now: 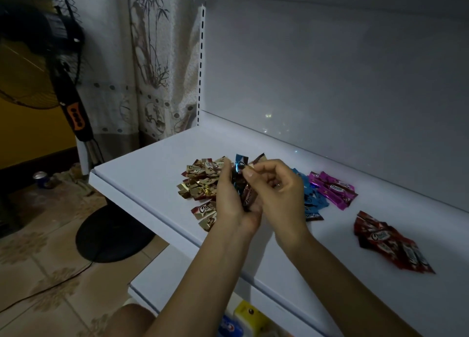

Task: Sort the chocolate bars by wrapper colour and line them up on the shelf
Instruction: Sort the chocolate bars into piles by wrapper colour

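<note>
- Dim light lay over a white shelf (142, 182) with a white back panel; a black standing fan (45, 65) and a bamboo-print curtain (154, 57) stood off at ten o'clock, above a tiled floor.
- At the shelf's middle the left hand (232, 197) was cupped palm-up, closed round a small bunch of bars (245, 187) — blue and brown wrappers stood up out of it.
- The right hand (276, 184) sat just beside it at three o'clock, thumb and forefinger pinched on a wrapper end at the top of that bunch, the other fingers curled.
- Gold-wrapped bars (200, 182) lay heaped at nine o'clock from the hands.
- Blue bars (313, 197) lay at three o'clock, partly hidden by the right hand, with pink bars (332, 188) just beyond them.
- Red bars (388, 245) lay apart at four o'clock.
</note>
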